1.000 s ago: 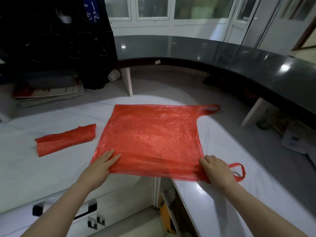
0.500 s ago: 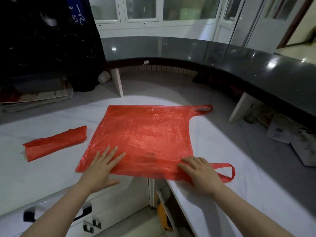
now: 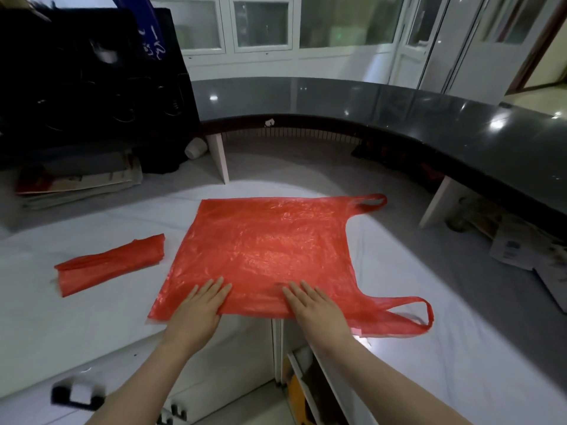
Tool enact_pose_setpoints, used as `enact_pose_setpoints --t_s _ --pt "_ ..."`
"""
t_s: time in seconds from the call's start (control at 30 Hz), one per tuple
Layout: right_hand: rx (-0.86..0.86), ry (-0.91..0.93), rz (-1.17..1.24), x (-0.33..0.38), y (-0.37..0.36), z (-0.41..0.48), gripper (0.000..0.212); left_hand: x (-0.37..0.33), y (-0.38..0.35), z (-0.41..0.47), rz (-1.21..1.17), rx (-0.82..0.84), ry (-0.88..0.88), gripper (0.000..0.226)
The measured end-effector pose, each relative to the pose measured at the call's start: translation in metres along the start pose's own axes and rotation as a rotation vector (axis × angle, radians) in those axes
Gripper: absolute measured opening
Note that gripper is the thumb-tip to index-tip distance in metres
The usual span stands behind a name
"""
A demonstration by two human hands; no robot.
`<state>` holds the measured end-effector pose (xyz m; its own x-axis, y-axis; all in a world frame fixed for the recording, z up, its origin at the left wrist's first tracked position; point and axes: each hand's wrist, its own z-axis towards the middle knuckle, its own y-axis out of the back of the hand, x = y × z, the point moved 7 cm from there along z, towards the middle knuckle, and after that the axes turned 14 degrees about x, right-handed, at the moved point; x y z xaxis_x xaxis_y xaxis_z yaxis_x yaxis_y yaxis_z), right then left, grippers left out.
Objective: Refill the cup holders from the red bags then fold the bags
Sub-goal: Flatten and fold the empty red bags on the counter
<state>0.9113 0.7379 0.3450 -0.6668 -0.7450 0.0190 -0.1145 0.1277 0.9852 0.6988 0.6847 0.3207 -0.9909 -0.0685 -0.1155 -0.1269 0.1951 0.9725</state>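
A red plastic bag [image 3: 270, 250] lies spread flat on the white counter [image 3: 460, 348], its two handles pointing right. My left hand [image 3: 199, 311] rests on the bag's near edge with straight fingers. My right hand [image 3: 316, 308] lies flat on the same edge, a little right of the left one. A second red bag [image 3: 107, 265], folded into a narrow strip, sits on the counter to the left. The black cup holder rack [image 3: 92, 87] stands at the back left; its contents are too dark to make out.
A dark curved upper counter [image 3: 399, 108] runs along the back and right. Stacked papers [image 3: 79, 182] lie at the back left, a white cup [image 3: 194, 148] on its side beside them. Boxes [image 3: 521, 246] sit at the right. Drawers with black handles [image 3: 73, 397] are below the near edge.
Both hands slid inward along the bag's near edge, the right from the handle corner toward the middle. The fingers now lie flat on the bag, which has stayed spread out.
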Motion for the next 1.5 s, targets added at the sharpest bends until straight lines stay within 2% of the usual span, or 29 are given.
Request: enact_pose_setpoints --t_s 0.1,0.17,0.33,0.5,0.6,0.63,0.7,0.73,0.83,0.93,1.0,1.1,1.2,1.37,1.5 --pt "-0.156 0.096 -0.034 -0.015 0.020 -0.008 0.055 0.001 0.001 0.003 0.030 0.000 0.005 0.062" --pt "-0.147 0.099 -0.059 -0.029 0.018 -0.017 0.052 0.010 -0.003 0.001 0.046 0.025 0.038 0.062" --pt "-0.131 0.011 0.020 -0.070 0.000 -0.052 0.055 0.019 -0.012 0.000 0.039 0.056 0.034 0.063" --pt "-0.171 -0.179 0.169 -0.106 -0.001 -0.092 0.040 0.024 -0.014 0.005 0.091 0.103 0.018 0.065" --pt "-0.171 -0.185 0.162 -0.114 0.002 -0.101 0.037 0.017 -0.009 0.002 0.065 0.147 0.018 0.067" --pt "-0.163 -0.169 0.148 -0.114 0.002 -0.102 0.037 0.013 -0.004 -0.001 0.086 0.114 0.009 0.065" --pt "-0.110 -0.167 0.135 -0.116 -0.005 -0.102 0.041 -0.001 0.008 -0.007 0.137 -0.006 -0.051 0.058" --pt "-0.073 -0.185 0.139 -0.118 -0.010 -0.102 0.046 -0.013 0.013 -0.009 0.163 -0.022 -0.083 0.065" --pt "0.010 -0.222 0.123 -0.119 -0.022 -0.102 0.065 -0.057 0.016 -0.006 0.221 0.022 -0.191 0.077" --pt "0.074 -0.242 0.106 -0.111 -0.027 -0.098 0.073 -0.118 0.014 0.009 0.154 0.082 -0.289 0.071" --pt "0.067 -0.216 0.131 -0.104 -0.029 -0.097 0.072 -0.157 0.010 0.028 0.067 0.056 -0.317 0.066" --pt "0.073 -0.182 0.188 -0.098 -0.034 -0.099 0.073 -0.194 -0.004 0.056 -0.011 0.078 -0.242 0.062" --pt "0.098 -0.258 0.234 -0.110 -0.047 -0.115 0.079 -0.196 -0.027 0.064 -0.049 0.174 -0.134 0.065" --pt "0.187 -0.459 0.262 -0.153 -0.062 -0.151 0.088 -0.194 -0.037 0.068 -0.041 0.196 -0.127 0.066" --pt "0.272 -0.534 0.263 -0.166 -0.062 -0.159 0.088 -0.197 -0.037 0.066 -0.038 0.197 -0.126 0.067"
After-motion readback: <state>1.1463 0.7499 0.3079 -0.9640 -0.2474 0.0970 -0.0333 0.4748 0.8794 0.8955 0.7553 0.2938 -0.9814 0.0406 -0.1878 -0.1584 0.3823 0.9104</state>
